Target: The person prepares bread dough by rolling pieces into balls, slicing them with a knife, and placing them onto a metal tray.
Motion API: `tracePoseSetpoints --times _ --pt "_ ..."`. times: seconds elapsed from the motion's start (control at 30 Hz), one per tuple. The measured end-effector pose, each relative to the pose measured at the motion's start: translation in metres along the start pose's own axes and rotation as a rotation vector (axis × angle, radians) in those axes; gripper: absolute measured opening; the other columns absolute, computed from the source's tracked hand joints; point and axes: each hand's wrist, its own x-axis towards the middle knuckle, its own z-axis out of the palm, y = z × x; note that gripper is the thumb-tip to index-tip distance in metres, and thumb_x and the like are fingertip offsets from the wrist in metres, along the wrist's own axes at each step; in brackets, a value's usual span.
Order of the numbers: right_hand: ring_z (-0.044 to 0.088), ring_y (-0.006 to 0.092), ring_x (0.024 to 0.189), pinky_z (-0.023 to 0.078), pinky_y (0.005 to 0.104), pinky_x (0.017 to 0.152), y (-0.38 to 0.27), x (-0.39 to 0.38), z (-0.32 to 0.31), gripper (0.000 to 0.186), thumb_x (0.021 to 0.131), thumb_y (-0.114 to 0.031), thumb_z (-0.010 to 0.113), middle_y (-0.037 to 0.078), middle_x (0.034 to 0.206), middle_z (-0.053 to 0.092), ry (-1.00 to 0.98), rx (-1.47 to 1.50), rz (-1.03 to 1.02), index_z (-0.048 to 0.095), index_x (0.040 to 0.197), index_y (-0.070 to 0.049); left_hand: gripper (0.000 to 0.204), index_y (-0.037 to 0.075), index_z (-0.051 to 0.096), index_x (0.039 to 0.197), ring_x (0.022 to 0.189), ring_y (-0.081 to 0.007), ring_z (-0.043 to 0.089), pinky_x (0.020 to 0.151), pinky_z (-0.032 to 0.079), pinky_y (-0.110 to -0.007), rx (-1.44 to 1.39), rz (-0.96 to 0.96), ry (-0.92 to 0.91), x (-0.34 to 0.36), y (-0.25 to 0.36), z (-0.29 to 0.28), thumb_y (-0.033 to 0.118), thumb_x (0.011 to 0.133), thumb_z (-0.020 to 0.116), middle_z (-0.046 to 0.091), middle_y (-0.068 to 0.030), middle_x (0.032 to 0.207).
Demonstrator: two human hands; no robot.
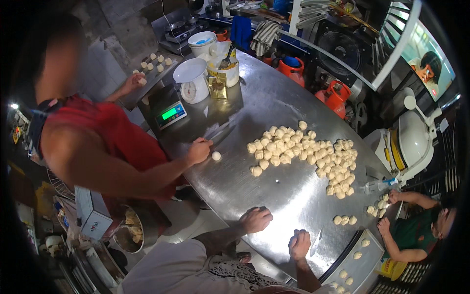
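Note:
My left hand [257, 219] rests on the metal table [235, 188] near its front edge, its fingers curled down. A short way to its right, my right hand [299, 244] is also closed against the tabletop. Whatever lies under the fingers of either hand is hidden. Just right of my right hand lies a thin, flat blade [317, 242]. Farther off, a broad heap of dough pieces [289, 145] spreads across the table, and a short row of dough pieces [344, 220] sits nearer on the right.
At left, a co-worker in red holds a knife [223, 131] beside one dough ball [216, 156]. A digital scale [171, 115], dial scale [194, 90] and tubs stand beyond. At right, another co-worker handles dough near a tray [364, 259]. A metal pot [142, 234] stands left below.

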Motion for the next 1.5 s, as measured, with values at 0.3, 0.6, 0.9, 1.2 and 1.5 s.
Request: tracePoseSetpoints --times 0.3,0.6,0.9,1.2,1.5 --pt "0.066 0.0397 0.099 0.055 0.0500 0.088 -0.015 0.001 0.022 0.029 0.087 -0.001 0.061 0.019 0.104 0.067 0.189 0.022 0.257 0.074 0.113 -0.004 0.011 0.012 0.073 0.103 0.096 -0.0285 0.069 0.088 0.056 -0.045 0.076 0.103 0.030 0.019 -0.002 0.000 0.014 0.094 0.068 0.069 -0.0062 0.108" --pt "0.065 0.0331 0.103 0.054 0.0490 0.089 0.018 -0.042 -0.017 0.030 0.087 -0.005 0.068 0.012 0.100 0.067 0.023 0.057 -0.045 0.075 0.115 -0.011 0.012 0.010 0.075 0.097 0.094 -0.0385 0.070 0.083 0.057 -0.050 0.026 0.123 -0.062 0.016 0.015 -0.021 0.005 0.090 0.067 0.070 -0.0132 0.107" --pt "0.063 0.0367 0.102 0.054 0.0487 0.092 -0.002 -0.072 0.001 0.034 0.085 0.008 0.060 0.016 0.102 0.063 0.098 0.294 0.055 0.075 0.111 -0.007 0.015 0.013 0.075 0.102 0.098 -0.0342 0.070 0.089 0.057 -0.047 -0.169 -0.015 0.019 -0.035 0.007 -0.014 0.006 0.092 0.067 0.070 -0.0076 0.107" --pt "0.066 0.0377 0.097 0.057 0.0464 0.085 -0.027 -0.018 0.024 0.025 0.087 -0.001 0.067 0.017 0.109 0.067 0.231 0.144 0.104 0.072 0.111 -0.007 0.014 0.011 0.074 0.103 0.103 -0.0314 0.069 0.093 0.057 -0.047 -0.042 -0.091 0.190 -0.013 0.021 0.007 0.009 0.090 0.069 0.068 -0.0072 0.110" --pt "0.064 0.0396 0.094 0.053 0.0498 0.083 -0.029 0.052 0.025 0.015 0.091 0.001 0.069 0.019 0.101 0.067 0.278 0.084 0.140 0.069 0.106 -0.003 0.010 0.012 0.072 0.098 0.101 -0.0269 0.069 0.092 0.056 -0.041 0.055 -0.018 0.195 0.033 0.001 0.005 0.007 0.091 0.067 0.068 -0.0051 0.109"
